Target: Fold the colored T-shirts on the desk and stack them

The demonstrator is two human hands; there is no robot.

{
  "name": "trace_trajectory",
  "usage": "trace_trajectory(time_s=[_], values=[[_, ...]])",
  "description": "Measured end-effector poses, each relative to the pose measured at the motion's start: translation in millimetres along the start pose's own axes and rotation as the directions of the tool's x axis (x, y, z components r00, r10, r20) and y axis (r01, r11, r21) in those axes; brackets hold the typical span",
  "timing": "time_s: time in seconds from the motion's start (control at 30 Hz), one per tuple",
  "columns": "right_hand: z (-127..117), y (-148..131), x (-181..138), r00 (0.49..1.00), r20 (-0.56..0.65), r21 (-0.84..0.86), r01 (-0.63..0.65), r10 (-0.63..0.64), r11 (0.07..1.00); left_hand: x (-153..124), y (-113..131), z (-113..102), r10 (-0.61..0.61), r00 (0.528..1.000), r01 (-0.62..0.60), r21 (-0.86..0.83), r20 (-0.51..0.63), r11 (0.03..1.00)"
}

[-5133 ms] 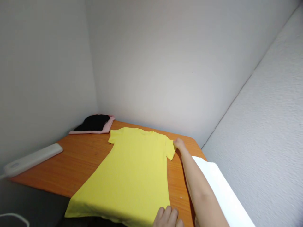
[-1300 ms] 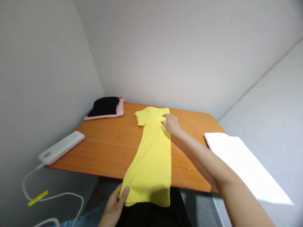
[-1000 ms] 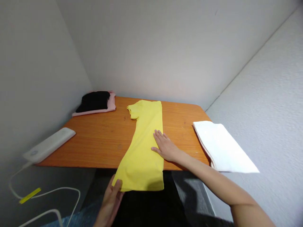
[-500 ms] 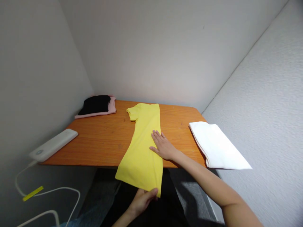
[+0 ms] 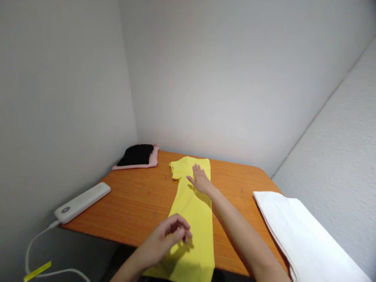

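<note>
A yellow T-shirt [image 5: 198, 225], folded lengthwise, lies on the wooden table [image 5: 135, 211] with one short sleeve out to the left. Its lower end hangs past the front edge. My right hand [image 5: 201, 182] rests palm down on the upper part of the shirt, fingers stretched out. Above the lower half hovers my left hand [image 5: 167, 237], its fingers loosely curled and apart from the thumb, with nothing in them. The left hand casts a shadow on the fabric.
A folded black garment [image 5: 136, 154] lies on a pink one [image 5: 153, 157] at the back left. At the left edge sits a white power bank [image 5: 85, 200] with a white cable [image 5: 37, 237]. Folded white fabric [image 5: 308, 231] overhangs the right edge. Walls stand close around the table.
My left hand has let go of the shirt's hem and risen over its lower half. My right hand has slid farther up the shirt. The camera's view has tilted upward.
</note>
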State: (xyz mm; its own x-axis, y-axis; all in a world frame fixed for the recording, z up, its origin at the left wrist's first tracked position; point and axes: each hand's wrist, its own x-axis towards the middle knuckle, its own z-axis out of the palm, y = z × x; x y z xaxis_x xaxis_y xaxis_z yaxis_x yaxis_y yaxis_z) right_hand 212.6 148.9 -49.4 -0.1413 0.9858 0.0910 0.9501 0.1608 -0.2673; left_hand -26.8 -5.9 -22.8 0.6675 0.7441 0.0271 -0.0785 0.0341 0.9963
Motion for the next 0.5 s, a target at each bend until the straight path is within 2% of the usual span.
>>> trace_trajectory(time_s=[0.07,0.1,0.2,0.3,0.37,0.5], values=[[13.5,-2.2,22.0,0.999,0.005,-0.020,-0.039,0.039,0.999,38.9,2.2,-23.2,0.081,0.981,-0.057,0.136,-0.176,0.989],[21.7,-3.0,28.7,0.999,0.015,-0.031,-0.051,0.052,0.998,59.3,-2.5,-36.8,0.107,0.959,-0.047,0.225,-0.262,0.973],[44.3,-3.9,36.5,0.996,0.031,-0.073,-0.077,0.079,0.994,119.7,-21.7,-82.8,0.150,0.879,0.084,0.457,-0.452,0.886],[56.2,-2.7,36.9,0.996,0.018,-0.096,-0.085,0.087,0.992,174.5,-28.3,-124.8,0.155,0.832,0.202,0.551,-0.533,0.810],[58.8,-1.4,37.4,0.996,0.007,-0.097,-0.083,0.084,0.992,206.9,-24.9,-144.3,0.155,0.812,0.280,0.609,-0.562,0.743],[61.2,1.3,39.6,0.997,-0.040,-0.092,-0.072,0.069,0.993,256.5,-16.6,-160.6,0.145,0.810,0.392,0.708,-0.568,0.587]])
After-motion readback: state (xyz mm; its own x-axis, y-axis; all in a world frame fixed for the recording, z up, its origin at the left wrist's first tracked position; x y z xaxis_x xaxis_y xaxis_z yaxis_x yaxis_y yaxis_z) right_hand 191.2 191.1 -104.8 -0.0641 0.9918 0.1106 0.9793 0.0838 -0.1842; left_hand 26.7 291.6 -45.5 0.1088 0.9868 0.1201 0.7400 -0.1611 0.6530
